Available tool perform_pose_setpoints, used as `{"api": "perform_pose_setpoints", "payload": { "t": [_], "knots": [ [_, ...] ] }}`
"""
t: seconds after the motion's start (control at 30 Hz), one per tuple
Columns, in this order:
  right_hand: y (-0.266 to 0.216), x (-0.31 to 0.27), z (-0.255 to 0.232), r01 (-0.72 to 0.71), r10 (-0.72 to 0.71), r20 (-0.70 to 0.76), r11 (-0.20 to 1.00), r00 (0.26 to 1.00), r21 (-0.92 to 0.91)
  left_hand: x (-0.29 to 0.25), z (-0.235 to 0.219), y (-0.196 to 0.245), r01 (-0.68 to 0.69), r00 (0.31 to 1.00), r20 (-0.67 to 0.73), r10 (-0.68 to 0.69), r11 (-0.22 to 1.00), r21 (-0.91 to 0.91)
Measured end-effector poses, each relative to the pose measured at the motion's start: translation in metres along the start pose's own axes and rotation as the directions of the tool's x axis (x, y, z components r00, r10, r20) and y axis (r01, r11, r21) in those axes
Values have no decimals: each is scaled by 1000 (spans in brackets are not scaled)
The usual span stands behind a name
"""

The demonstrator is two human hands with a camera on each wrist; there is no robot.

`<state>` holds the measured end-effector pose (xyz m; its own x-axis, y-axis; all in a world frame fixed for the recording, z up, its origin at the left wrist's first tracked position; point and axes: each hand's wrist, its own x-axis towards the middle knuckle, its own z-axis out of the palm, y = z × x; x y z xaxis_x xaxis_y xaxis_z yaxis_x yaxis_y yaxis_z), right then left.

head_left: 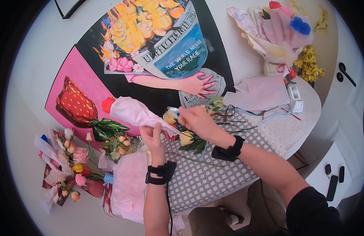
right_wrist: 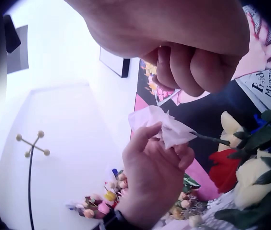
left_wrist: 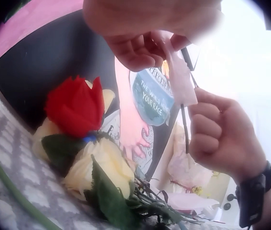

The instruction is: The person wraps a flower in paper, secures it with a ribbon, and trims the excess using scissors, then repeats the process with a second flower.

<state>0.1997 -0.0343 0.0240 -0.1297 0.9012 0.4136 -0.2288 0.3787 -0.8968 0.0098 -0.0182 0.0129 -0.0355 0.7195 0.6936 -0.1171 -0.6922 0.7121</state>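
Note:
My left hand [head_left: 152, 137] holds a pale pink paper wrap [head_left: 133, 112] round a single flower stem. A red flower [head_left: 108, 105] shows at the wrap's upper left end, and the dark stem [right_wrist: 212, 139] sticks out of the other end. My right hand [head_left: 199, 124] has curled fingers close beside the wrap's stem end, pinching a small clear, shiny piece [head_left: 173, 110] at the fingertips. Below the hands lie cream roses [left_wrist: 99, 167], a red rose [left_wrist: 75, 108] and green leaves, their stems spread across the table.
A grey-white checked cloth [head_left: 213, 181] covers the table. Wrapped bouquets stand at the left [head_left: 79, 165] and back right [head_left: 276, 35]. Sheets of pink paper [head_left: 129, 185] lie at the left, near a white tape dispenser's [head_left: 295, 98] opposite end of the table. Painted panels [head_left: 166, 47] lean behind.

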Motion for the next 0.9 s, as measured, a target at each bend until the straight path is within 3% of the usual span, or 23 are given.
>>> {"api": "perform_pose_setpoints", "payload": {
  "t": [0.03,0.07,0.13,0.47,0.7,0.83,0.9],
  "knots": [
    [5,-1,4,82,-81,14,985,997,-151,0,1,1,-1,1000,2,1,1000,-1],
    [2,-5,5,84,-83,14,985,996,-152,0,2,3,-3,1000,-6,3,1000,-10],
    [-7,-10,8,58,-52,30,944,998,-324,1,2,4,-7,1000,-16,7,1000,-17],
    [-2,-8,7,36,-25,38,938,999,-346,-1,2,4,-21,1000,20,21,1000,-12],
    [4,-8,10,-11,20,46,981,999,-194,-2,9,9,-5,1000,26,7,998,-58],
    [1,-11,13,-112,115,50,992,992,-57,-5,10,10,-4,999,31,6,998,-55],
    [0,-12,13,-127,129,47,991,991,-42,-6,5,2,-9,997,72,8,1000,17]
  ]
}}
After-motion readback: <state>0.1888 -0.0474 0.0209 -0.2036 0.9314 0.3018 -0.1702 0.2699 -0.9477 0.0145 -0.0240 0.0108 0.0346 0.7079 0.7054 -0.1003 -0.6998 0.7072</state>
